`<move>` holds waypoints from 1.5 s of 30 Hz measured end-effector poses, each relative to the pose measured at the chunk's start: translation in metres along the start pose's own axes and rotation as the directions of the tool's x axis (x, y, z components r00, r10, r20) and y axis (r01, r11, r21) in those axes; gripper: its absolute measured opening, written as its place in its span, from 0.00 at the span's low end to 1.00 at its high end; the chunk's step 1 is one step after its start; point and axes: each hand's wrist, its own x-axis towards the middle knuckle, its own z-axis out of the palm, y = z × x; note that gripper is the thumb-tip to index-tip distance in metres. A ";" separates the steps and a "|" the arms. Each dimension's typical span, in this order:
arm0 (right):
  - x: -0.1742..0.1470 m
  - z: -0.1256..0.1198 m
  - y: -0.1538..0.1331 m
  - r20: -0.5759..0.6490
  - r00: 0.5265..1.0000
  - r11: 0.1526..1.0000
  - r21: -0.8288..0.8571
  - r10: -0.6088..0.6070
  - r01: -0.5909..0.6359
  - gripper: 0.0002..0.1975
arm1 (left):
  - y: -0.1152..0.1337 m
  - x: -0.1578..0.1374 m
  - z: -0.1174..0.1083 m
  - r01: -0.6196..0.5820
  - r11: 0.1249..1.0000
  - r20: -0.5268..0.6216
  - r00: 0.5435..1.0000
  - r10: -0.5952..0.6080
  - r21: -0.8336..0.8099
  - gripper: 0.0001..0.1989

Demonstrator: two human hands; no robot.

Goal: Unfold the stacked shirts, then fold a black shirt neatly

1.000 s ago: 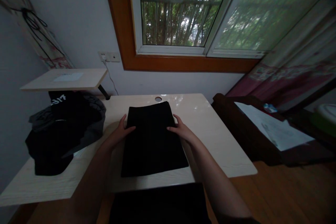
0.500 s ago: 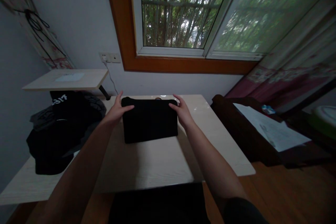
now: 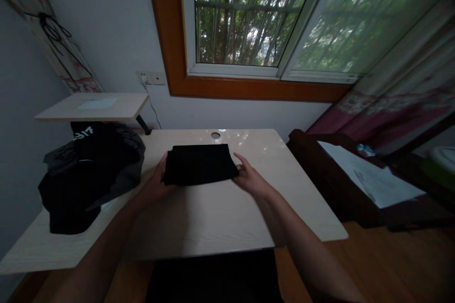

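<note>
A folded black garment [image 3: 201, 165] lies as a flat rectangle on the pale wooden desk [image 3: 213, 227]. At its left near corner is my left hand [image 3: 160, 177], closed on that edge with some fingers hidden by the cloth. My right hand [image 3: 250, 177] pinches the right near corner, one finger sticking out above it. Left of my arms, a loose heap of black and grey clothes [image 3: 88, 175] rests on the desk, with white lettering on one piece.
Above the heap stands a small raised shelf [image 3: 124, 111] bearing a sheet of paper [image 3: 97, 103]. A round cable hole [image 3: 215, 135] sits at the desk's back edge. To the right is dark brown furniture [image 3: 305, 151] with a large paper sheet [image 3: 366, 175].
The garment has gone from tilted up in both hands to flat and shorter on the desk. Both hands have moved from its top corners down to its near corners.
</note>
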 end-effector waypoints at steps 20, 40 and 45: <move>0.012 0.030 -0.002 -0.126 0.978 0.983 0.094 0.168 -0.157 0.42 | -0.001 -0.028 0.015 -0.009 0.996 -0.015 1.000 0.010 0.094 0.49; -0.012 0.019 0.043 -0.111 0.963 0.954 0.204 0.245 -0.219 0.29 | -0.015 -0.017 0.021 0.269 0.914 0.065 0.963 -0.262 -0.305 0.48; -0.019 0.018 0.030 -0.066 0.965 0.953 0.193 0.252 -0.236 0.28 | -0.011 -0.031 0.021 0.279 0.919 0.029 0.959 -0.282 -0.277 0.52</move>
